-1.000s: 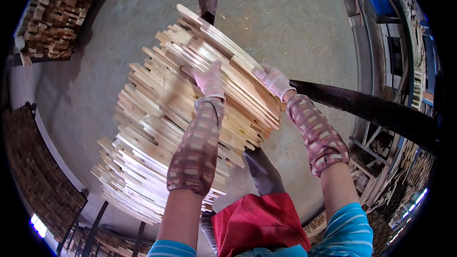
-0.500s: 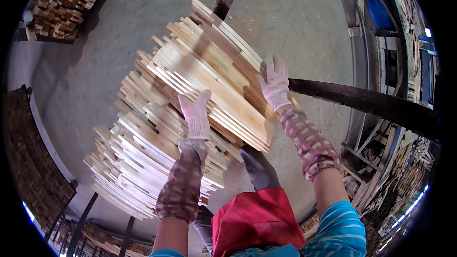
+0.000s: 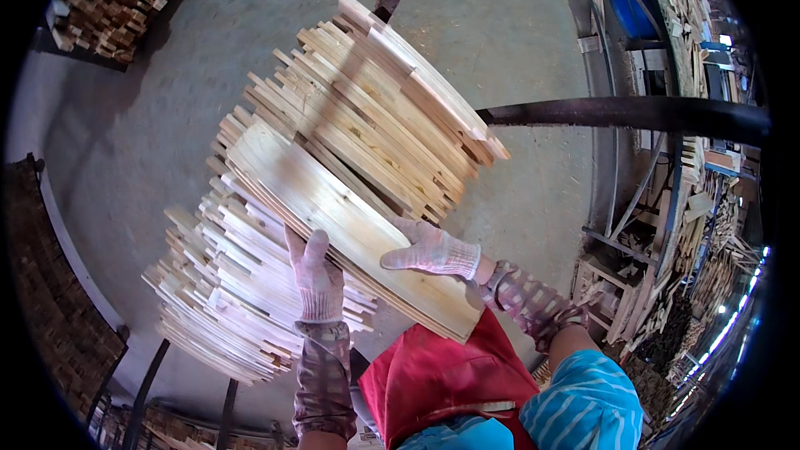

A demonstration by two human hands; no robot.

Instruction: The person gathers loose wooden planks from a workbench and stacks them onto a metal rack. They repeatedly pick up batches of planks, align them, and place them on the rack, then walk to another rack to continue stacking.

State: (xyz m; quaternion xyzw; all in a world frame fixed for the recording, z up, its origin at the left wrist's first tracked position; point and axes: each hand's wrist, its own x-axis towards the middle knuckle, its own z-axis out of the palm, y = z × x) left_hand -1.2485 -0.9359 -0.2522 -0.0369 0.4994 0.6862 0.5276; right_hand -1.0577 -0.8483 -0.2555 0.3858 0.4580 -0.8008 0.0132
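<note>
A small stack of flat, pale wooden boards slants across the middle, its near end over my red apron. My right hand, in a pale knit glove, grips its far side with the thumb lying on the top board. On the near left side my left hand, gloved alike, holds the edge with its thumb raised; some of its fingers are hidden. Beneath and beyond lie rows of narrow wooden strips. More pale strips are piled to the left with uneven ends.
Dark metal bars run out from the strips to the right and far side. Stacked timber stands at the far left, another pile at the left edge. Along the right are a frame with wood scraps and a blue drum.
The stack of boards has come toward me and left, away from the far strips. My right hand has moved from the far strips' ends onto the boards; my left hand has shifted nearer to me.
</note>
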